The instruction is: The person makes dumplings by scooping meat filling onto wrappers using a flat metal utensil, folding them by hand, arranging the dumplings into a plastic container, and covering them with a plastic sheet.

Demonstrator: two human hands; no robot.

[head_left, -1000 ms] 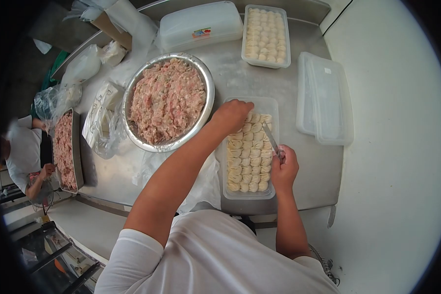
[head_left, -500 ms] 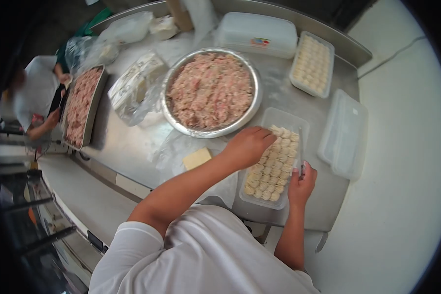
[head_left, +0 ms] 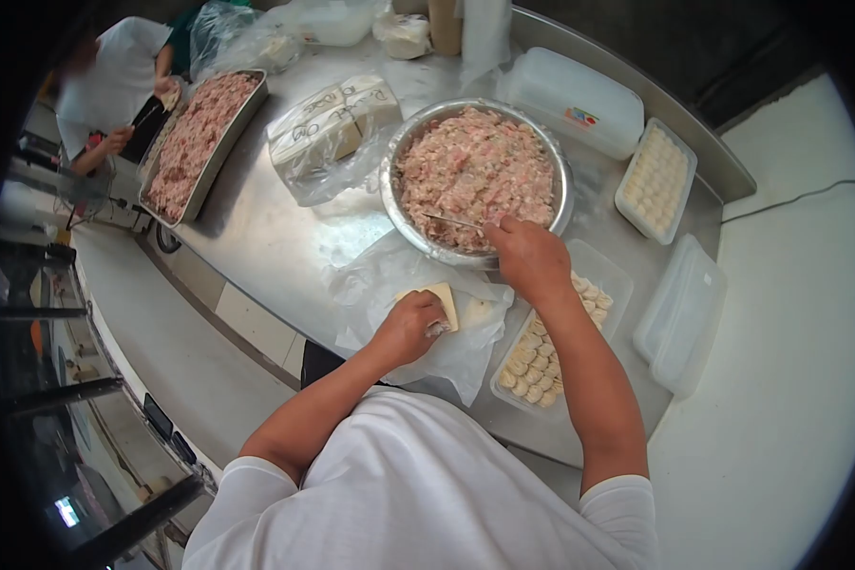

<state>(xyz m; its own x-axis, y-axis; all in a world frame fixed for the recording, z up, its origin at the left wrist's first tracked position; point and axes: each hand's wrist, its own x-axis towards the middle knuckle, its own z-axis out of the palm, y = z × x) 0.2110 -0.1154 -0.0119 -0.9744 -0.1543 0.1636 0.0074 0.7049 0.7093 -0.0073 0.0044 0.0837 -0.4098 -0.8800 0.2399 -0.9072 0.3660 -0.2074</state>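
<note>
My left hand [head_left: 414,325] rests on a stack of square, pale-yellow dumpling wrappers [head_left: 444,302], its fingers curled and closed on the top wrapper. The stack lies on a crumpled plastic sheet [head_left: 366,285]. My right hand [head_left: 534,258] grips a thin metal stick [head_left: 454,220], whose far end touches the minced meat [head_left: 475,171]. The meat fills a wide steel bowl [head_left: 562,190]. Under my right forearm stands a clear plastic tray [head_left: 610,271] holding rows of wrapped dumplings [head_left: 534,369], partly hidden by the arm.
Wrapped packages [head_left: 332,123] lie left of the bowl. A long metal pan of meat [head_left: 204,142] stands near another person at far left. At right are a filled dumpling tray [head_left: 657,180] and clear lids [head_left: 682,318]. A plastic container [head_left: 575,100] sits behind.
My left hand has left the dumpling tray for the wrapper stack. My right hand has moved from the tray's right side to the bowl, bringing the metal stick to the meat. The view has shifted.
</note>
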